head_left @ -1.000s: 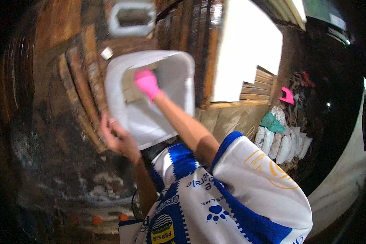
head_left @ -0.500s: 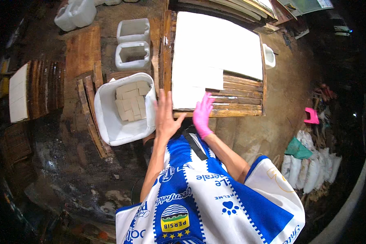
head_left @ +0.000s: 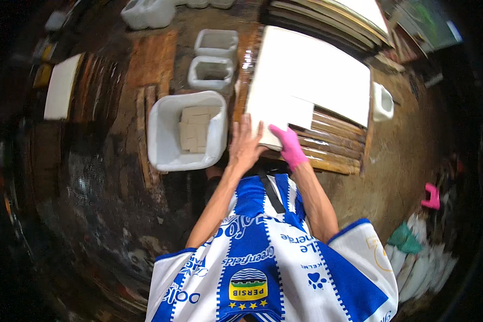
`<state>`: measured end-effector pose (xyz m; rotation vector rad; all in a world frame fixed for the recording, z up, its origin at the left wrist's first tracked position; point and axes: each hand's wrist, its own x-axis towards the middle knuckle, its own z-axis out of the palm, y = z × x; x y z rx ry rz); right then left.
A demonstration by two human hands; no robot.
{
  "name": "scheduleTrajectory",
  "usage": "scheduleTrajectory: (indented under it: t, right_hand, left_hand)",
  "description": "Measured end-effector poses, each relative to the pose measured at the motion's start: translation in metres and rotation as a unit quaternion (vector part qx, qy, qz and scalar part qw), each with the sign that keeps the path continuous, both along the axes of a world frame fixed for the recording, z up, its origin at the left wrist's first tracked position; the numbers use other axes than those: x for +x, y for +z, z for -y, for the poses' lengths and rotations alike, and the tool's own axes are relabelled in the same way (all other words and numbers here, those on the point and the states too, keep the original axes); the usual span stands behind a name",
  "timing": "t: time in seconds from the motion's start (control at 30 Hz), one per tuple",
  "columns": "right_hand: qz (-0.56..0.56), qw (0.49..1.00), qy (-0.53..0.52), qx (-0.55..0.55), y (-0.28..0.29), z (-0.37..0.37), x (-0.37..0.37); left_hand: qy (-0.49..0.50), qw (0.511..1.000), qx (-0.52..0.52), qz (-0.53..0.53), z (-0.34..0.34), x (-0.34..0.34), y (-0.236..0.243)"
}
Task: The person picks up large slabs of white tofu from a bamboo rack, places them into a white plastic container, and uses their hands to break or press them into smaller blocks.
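Note:
A broad white slab that looks like tofu (head_left: 311,70) lies on a slatted wooden rack (head_left: 333,142), with part of its near right side cut away. At its near left corner, my bare left hand (head_left: 245,146) has its fingers spread along and over the tofu's left edge. My right hand (head_left: 290,145), in a pink glove, presses the opposite side of this corner strip, thumb on top. Between them, the two hands grip the strip, which still rests at the rack's front edge. Left of my hands stands a white tub (head_left: 161,134) holding several cut tofu pieces (head_left: 197,129).
Two white cut-open containers (head_left: 212,72) stand behind the tub. A stack of boards with a white top (head_left: 63,88) is at the far left. White sacks (head_left: 421,265) and a pink stool (head_left: 430,196) are at the right. A white jug (head_left: 382,102) stands beyond the rack.
My left hand has moved from beside the rack onto the tofu's corner. My right hand has turned, bringing its thumb over the tofu. The whole view has shifted, placing the surroundings farther right.

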<state>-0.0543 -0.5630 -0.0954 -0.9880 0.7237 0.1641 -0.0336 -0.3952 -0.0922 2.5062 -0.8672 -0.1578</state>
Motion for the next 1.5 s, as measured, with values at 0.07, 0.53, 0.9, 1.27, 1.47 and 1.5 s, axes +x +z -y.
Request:
scheduleTrajectory:
  t: [0.07,0.53,0.9,1.27,1.47,1.5]
  right_hand:
    - [-0.019,0.997,-0.032,0.061,0.018,0.007,-0.020]
    - [-0.043,0.935,0.323,-0.142,0.058,-0.224,0.145]
    - [-0.297,0.697,0.355,-0.548,-0.294,-0.234,0.104]
    - [-0.336,0.707,0.298,-0.546,-0.401,-0.214,0.058]
    - [-0.282,0.706,0.299,-0.576,-0.346,-0.219,0.083]
    - [-0.315,0.700,0.351,-0.537,-0.333,-0.218,0.099]
  left_hand:
    - [-0.046,0.997,-0.055,-0.034,0.002,-0.003,0.023]
    - [0.488,0.823,-0.288,-0.030,-0.260,0.091,0.061]
    - [0.443,0.873,-0.129,-0.160,-0.264,0.120,-0.034]
    - [0.429,0.866,-0.169,-0.192,-0.263,0.125,-0.048]
    - [0.447,0.847,-0.230,-0.172,-0.264,0.122,-0.050]
    - [0.452,0.846,-0.226,-0.171,-0.266,0.122,-0.049]
